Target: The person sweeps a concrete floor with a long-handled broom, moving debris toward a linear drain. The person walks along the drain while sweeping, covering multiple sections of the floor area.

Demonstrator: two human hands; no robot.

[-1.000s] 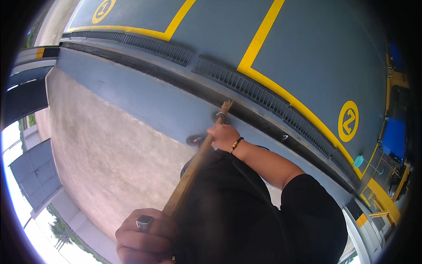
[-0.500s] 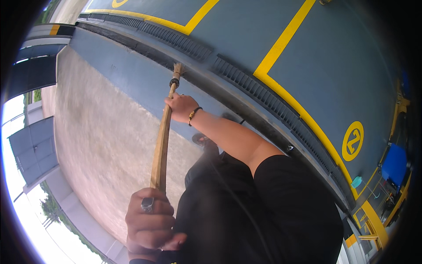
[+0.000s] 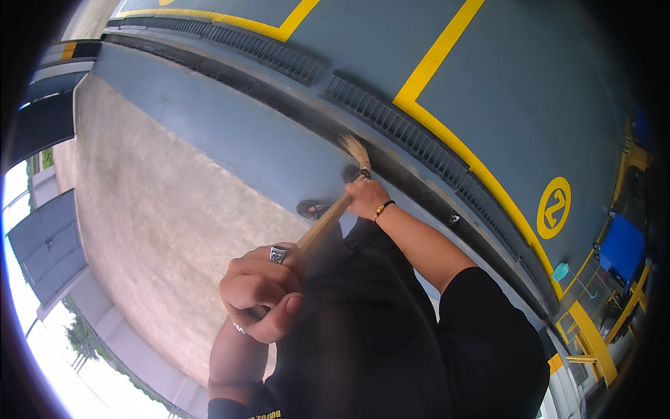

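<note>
Wooden-handled straw broom (image 3: 347,183) has swung toward the grated drain channel (image 3: 391,119) (bristles now visible); left hand (image 3: 262,290) and right hand (image 3: 366,197) both grip its handle.

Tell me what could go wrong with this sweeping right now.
1. The broom bristles sit right at the drain grate; debris could get pushed through the slots, or the bristles could snag in them.
2. The left hand grips the very top of the handle and the right hand sits low near the head, so a snag could wrench the handle.
3. A foot is close beside the handle and might get struck.
</note>
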